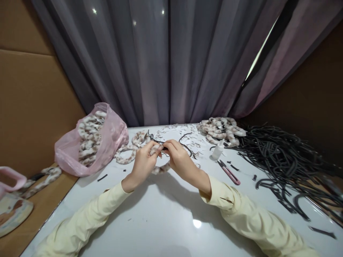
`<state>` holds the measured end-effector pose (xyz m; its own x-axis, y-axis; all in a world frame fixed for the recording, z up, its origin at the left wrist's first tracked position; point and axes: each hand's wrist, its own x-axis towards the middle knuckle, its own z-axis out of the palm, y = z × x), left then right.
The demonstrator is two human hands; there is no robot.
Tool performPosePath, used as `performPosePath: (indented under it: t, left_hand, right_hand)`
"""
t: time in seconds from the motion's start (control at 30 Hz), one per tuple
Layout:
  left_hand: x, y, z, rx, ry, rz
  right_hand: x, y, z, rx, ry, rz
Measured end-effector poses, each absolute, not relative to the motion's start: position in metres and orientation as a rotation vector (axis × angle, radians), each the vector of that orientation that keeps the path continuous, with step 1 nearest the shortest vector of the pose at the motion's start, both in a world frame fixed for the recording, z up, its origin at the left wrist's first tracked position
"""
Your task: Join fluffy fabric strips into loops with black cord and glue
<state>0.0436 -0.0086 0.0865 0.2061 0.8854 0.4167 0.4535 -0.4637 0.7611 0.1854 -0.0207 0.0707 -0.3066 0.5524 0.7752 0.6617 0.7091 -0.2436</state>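
My left hand [144, 159] pinches the end of a fluffy white and brown tube [160, 169], part of which hangs below my hands. Close against it, my right hand [179, 157] has its fingers pressed together on a thin black cord [185, 145] that loops out to the right. The fingertips of both hands meet, and the join between tube and cord is mostly hidden there. Behind my left hand, more fluffy tube [125, 155] lies curled on the white table [171, 217].
A pink bag [114, 134] of fluffy tubes stands at the left. To the right are a small white bottle [218, 150], pink-handled snips [229, 173], a fluffy pile [222, 129] and a heap of black cords [284, 160]. Small rings [197, 145] lie scattered behind my hands.
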Motion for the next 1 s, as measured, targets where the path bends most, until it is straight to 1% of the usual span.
performPosePath:
  t: [0.2, 0.4, 0.6, 0.73, 0.8, 0.93, 1.0]
  left_hand:
    - [0.042, -0.002, 0.082, 2.002, 1.209, 1.178]
    - [0.043, 0.000, 0.082, 1.971, 1.221, 1.052]
    - [0.040, 0.005, 0.081, 1.923, 1.161, 1.041]
    - [0.040, 0.007, 0.081, 1.783, 1.104, 1.025]
    - [0.040, 0.007, 0.082, 1.727, 1.064, 1.018]
    - [0.040, 0.007, 0.084, 1.625, 0.949, 1.053]
    - [0.041, 0.007, 0.084, 1.577, 0.911, 1.076]
  right_hand:
    - [0.188, -0.017, 0.069, -0.962, -2.030, -0.130]
    - [0.189, -0.015, 0.067, -0.967, -2.051, -0.147]
    - [0.192, -0.007, 0.067, -0.893, -2.015, -0.023]
    - [0.196, -0.007, 0.073, -0.849, -2.027, 0.027]
    - [0.199, -0.011, 0.078, -0.860, -2.062, -0.057]
    - [0.201, -0.020, 0.086, -0.907, -2.162, -0.399]
    - [0.201, -0.022, 0.084, -0.881, -2.224, -0.497]
